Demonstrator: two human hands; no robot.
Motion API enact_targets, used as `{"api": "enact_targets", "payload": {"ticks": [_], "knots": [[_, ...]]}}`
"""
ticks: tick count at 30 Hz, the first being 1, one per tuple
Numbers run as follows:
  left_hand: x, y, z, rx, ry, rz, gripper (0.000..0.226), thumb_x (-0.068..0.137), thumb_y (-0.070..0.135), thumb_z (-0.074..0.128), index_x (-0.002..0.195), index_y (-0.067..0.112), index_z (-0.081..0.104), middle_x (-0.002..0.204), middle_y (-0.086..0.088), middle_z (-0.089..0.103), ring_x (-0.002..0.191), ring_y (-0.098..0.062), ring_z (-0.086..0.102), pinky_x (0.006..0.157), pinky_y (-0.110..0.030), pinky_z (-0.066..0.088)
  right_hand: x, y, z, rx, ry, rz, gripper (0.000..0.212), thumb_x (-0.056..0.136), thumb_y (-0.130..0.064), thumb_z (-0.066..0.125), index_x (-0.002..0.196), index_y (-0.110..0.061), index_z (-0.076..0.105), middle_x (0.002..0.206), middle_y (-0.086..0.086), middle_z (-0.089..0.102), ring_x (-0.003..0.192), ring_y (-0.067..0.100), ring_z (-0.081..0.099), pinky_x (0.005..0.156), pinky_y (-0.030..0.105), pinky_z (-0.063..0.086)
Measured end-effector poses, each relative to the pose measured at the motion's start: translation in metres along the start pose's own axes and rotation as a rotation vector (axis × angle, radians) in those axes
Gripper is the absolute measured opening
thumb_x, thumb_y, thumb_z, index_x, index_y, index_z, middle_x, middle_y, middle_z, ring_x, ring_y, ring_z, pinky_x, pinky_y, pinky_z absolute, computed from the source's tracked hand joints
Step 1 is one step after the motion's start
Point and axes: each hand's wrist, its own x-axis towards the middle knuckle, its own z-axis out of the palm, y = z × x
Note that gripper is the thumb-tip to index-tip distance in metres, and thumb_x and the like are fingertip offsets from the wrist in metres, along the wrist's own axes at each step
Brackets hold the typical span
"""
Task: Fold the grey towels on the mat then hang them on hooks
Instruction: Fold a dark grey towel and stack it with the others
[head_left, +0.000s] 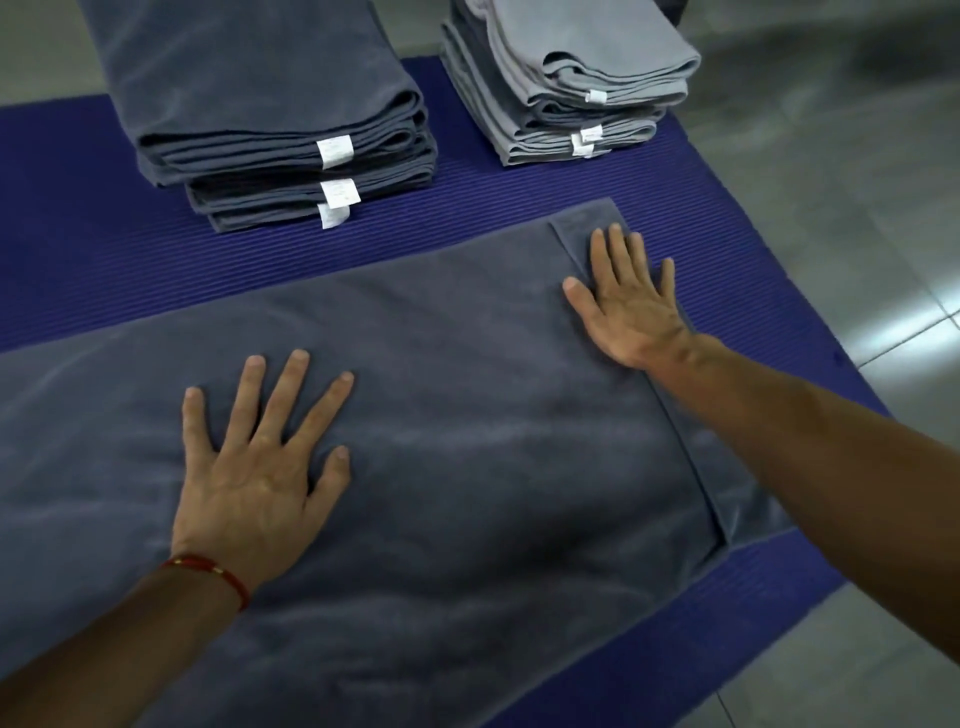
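On the mat (519, 187) a dark grey towel (467, 415) lies spread, both hands flat on it with fingers wide — left hand (260, 467) mid-cloth, right hand (628, 306) by the far right hem — so smoothing seems in hand, and the next fold likely calls for gripping an edge.

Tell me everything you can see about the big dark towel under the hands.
The towel is dark grey, soft and plush-looking, spread flat on the blue ribbed mat. It looks folded once: a lower layer's hemmed edge shows along its right side. Its left end runs out of view. The left hand and right hand press flat on it, fingers spread.
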Motion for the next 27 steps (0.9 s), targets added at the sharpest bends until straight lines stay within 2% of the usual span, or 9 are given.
{"api": "enact_targets", "payload": {"ticks": [3, 7, 10, 14, 16, 18, 21, 24, 27], "knots": [[0.000, -0.001, 0.001, -0.026, 0.010, -0.002, 0.065, 0.098, 0.058, 0.015, 0.159, 0.041, 0.002, 0.170, 0.001, 0.005, 0.156, -0.030, 0.001, 0.117, -0.070, 0.007, -0.061, 0.006, 0.010, 0.076, 0.081, 0.013, 0.077, 0.101, -0.065, 0.009, 0.162, -0.021, -0.007, 0.170, 0.002, -0.015, 0.156, 0.021, -0.017, 0.125, 0.055, -0.009], [0.001, -0.001, 0.004, -0.073, 0.040, -0.008, 0.063, 0.098, 0.061, 0.010, 0.158, 0.044, -0.001, 0.170, 0.002, 0.003, 0.156, -0.029, -0.001, 0.118, -0.069, 0.003, -0.164, 0.042, 0.061, 0.061, 0.122, 0.120, 0.090, 0.089, -0.077, -0.009, 0.163, -0.026, -0.005, 0.171, 0.000, -0.007, 0.157, 0.022, -0.008, 0.126, 0.055, -0.001], [0.001, -0.001, 0.008, -0.076, 0.045, -0.017, 0.063, 0.097, 0.064, 0.004, 0.157, 0.047, -0.004, 0.170, 0.003, 0.000, 0.156, -0.029, -0.004, 0.117, -0.070, 0.002, -0.204, 0.046, 0.080, 0.146, 0.144, 0.340, 0.077, 0.096, -0.070, 0.000, 0.162, -0.030, -0.004, 0.171, 0.000, -0.007, 0.157, 0.024, -0.008, 0.125, 0.055, -0.003], [-0.007, 0.010, 0.009, -0.091, -0.002, -0.221, 0.064, 0.094, 0.073, 0.001, 0.153, 0.053, -0.015, 0.169, 0.004, -0.010, 0.153, -0.036, -0.013, 0.109, -0.080, -0.003, -0.243, 0.002, 0.097, 0.106, 0.126, 0.443, 0.082, 0.097, -0.064, 0.004, 0.163, -0.017, 0.001, 0.169, 0.019, -0.001, 0.155, 0.040, -0.003, 0.122, 0.064, 0.004], [-0.022, 0.013, 0.010, -0.119, -0.015, -0.303, 0.066, 0.093, 0.075, 0.000, 0.153, 0.051, -0.016, 0.169, 0.000, -0.012, 0.152, -0.040, -0.016, 0.106, -0.083, -0.002, -0.258, -0.039, 0.107, 0.058, 0.120, 0.340, 0.083, 0.098, -0.062, 0.009, 0.163, -0.010, 0.010, 0.165, 0.031, 0.007, 0.151, 0.051, 0.006, 0.119, 0.070, 0.009], [-0.046, 0.006, 0.014, -0.123, 0.015, -0.297, 0.065, 0.096, 0.070, 0.005, 0.156, 0.048, -0.006, 0.169, -0.003, -0.005, 0.153, -0.039, -0.011, 0.106, -0.082, 0.001, -0.265, -0.088, 0.116, 0.015, 0.127, 0.182, 0.081, 0.100, -0.060, 0.014, 0.162, -0.007, 0.013, 0.162, 0.037, 0.011, 0.150, 0.054, 0.010, 0.117, 0.073, 0.011], [-0.095, -0.020, 0.023, -0.094, 0.045, -0.257, 0.063, 0.099, 0.060, 0.016, 0.159, 0.043, 0.009, 0.170, -0.002, 0.005, 0.155, -0.033, 0.001, 0.110, -0.078, 0.005, -0.271, -0.161, 0.119, -0.002, 0.149, -0.072, 0.081, 0.100, -0.063, 0.018, 0.163, -0.011, 0.012, 0.165, 0.032, 0.007, 0.152, 0.051, 0.003, 0.118, 0.072, 0.006], [-0.149, -0.052, 0.036, -0.075, 0.063, -0.306, 0.062, 0.100, 0.057, 0.021, 0.159, 0.043, 0.007, 0.170, 0.000, 0.005, 0.156, -0.031, 0.003, 0.112, -0.076, 0.005, -0.286, -0.232, 0.122, -0.027, 0.143, -0.325, 0.077, 0.101, -0.058, 0.025, 0.162, -0.012, 0.013, 0.168, 0.024, 0.003, 0.154, 0.046, 0.000, 0.117, 0.074, 0.006], [-0.204, -0.090, 0.045, -0.090, 0.050, -0.437, 0.063, 0.099, 0.055, 0.025, 0.159, 0.043, 0.008, 0.169, 0.000, 0.008, 0.156, -0.031, 0.006, 0.113, -0.076, 0.007, -0.314, -0.293, 0.128, -0.034, 0.083, -0.517, 0.078, 0.100, -0.059, 0.027, 0.163, -0.016, 0.011, 0.168, 0.024, 0.001, 0.153, 0.050, -0.005, 0.115, 0.076, 0.003]]}}
